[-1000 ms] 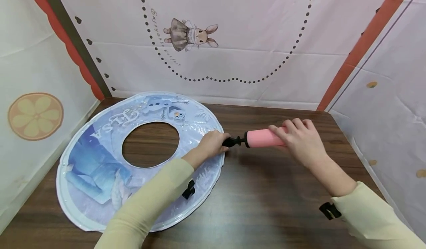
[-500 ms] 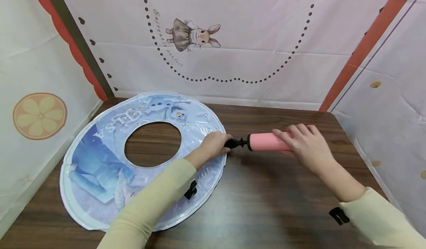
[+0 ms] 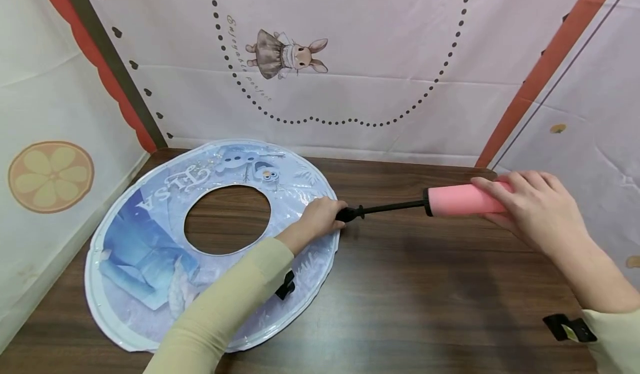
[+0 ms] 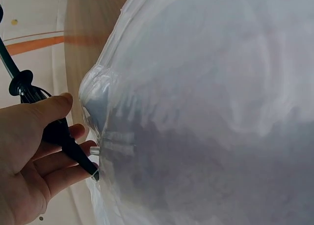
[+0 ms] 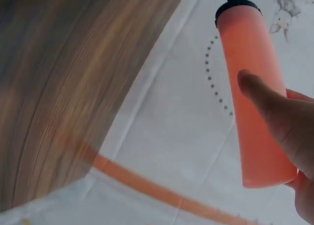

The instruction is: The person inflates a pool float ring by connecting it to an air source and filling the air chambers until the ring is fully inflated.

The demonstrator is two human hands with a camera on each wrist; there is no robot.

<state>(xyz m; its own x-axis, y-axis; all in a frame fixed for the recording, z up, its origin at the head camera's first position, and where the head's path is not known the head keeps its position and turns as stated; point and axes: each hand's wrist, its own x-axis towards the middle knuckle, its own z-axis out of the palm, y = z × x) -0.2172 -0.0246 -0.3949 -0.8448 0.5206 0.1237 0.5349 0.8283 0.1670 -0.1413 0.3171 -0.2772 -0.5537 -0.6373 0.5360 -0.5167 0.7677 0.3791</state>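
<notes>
An inflatable swim ring (image 3: 295, 188), pale blue and purple with printed snowman and lettering, lies flat on the left of the table. At its right edge, my left hand (image 3: 317, 218) holds the black nozzle end (image 4: 56, 131) of a hand pump. The left wrist view shows the nozzle tip right at the ring's rim, near a small clear tube (image 4: 94, 150). My right hand (image 3: 537, 210) grips the pump's pink barrel (image 3: 457, 200), fingers over the top and thumb along the side. A long black rod (image 3: 392, 207) stretches between barrel and nozzle end.
Brown wood-grain table (image 3: 400, 307) under everything. Printed fabric walls (image 3: 380, 46) stand behind it and at both sides. A black strap clip (image 3: 570, 328) sits at the right sleeve and another (image 3: 286, 285) at the left.
My right hand has pulled the pink barrel away to the right, and a long length of black rod now shows. The left hand has stayed at the ring's edge.
</notes>
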